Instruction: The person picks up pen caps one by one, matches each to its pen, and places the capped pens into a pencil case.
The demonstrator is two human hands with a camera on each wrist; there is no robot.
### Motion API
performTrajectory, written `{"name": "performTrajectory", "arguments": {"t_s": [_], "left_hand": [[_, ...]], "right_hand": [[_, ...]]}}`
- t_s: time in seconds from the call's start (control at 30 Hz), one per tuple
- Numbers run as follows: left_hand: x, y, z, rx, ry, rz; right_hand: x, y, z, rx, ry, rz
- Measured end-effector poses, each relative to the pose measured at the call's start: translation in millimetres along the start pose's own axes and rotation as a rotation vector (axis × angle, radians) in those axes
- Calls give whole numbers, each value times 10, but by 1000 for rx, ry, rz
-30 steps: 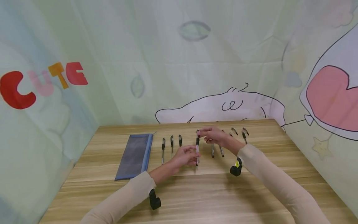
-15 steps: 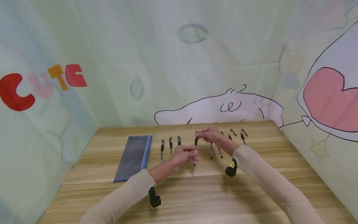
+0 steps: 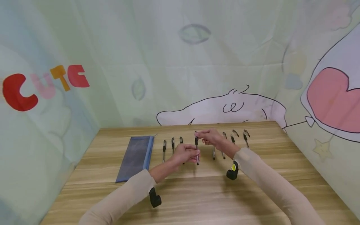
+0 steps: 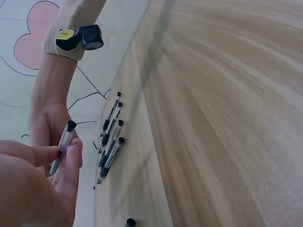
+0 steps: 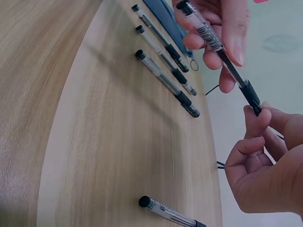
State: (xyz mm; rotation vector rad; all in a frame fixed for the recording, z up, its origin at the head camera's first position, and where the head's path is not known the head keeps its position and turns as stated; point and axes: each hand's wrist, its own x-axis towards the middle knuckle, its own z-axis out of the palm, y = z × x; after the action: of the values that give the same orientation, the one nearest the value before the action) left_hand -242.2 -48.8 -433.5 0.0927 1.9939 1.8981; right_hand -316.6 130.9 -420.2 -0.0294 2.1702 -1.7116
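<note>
A clear-barrelled pen (image 3: 196,142) with a black grip section is held off the table between my two hands. My left hand (image 3: 184,153) pinches its barrel (image 5: 210,38) between thumb and fingers, near the black-ended lower part. At the far end, my right hand (image 3: 212,138) pinches the pen with thumb and index finger; these fingertips hide that end in the right wrist view. Just left of the hands lie three similar pens, the outermost pen (image 3: 164,150) fully visible. Under and beyond my right hand are several more, including a pen (image 3: 213,153) nearest it.
A blue mesh zip pouch (image 3: 135,159) lies flat at the left of the wooden table (image 3: 197,197). Two loose pen caps, one cap (image 3: 235,133) and another cap (image 3: 247,133), lie at the back right. A printed cloth (image 3: 168,78) hangs behind the table.
My right hand's fingers have closed into a pinch at the pen's far end, and that hand has moved slightly left. My left hand keeps its hold on the barrel.
</note>
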Motion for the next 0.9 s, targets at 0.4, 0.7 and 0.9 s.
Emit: {"name": "performTrajectory", "arguments": {"t_s": [0.4, 0.7, 0.9], "left_hand": [[51, -7, -41, 83, 1, -13], [100, -67, -127, 116, 68, -47], [147, -84, -189, 135, 95, -65]], "right_hand": [[11, 91, -1, 27, -34, -29], [-36, 191, -167, 20, -54, 6], [-127, 201, -306, 14, -66, -2]]}}
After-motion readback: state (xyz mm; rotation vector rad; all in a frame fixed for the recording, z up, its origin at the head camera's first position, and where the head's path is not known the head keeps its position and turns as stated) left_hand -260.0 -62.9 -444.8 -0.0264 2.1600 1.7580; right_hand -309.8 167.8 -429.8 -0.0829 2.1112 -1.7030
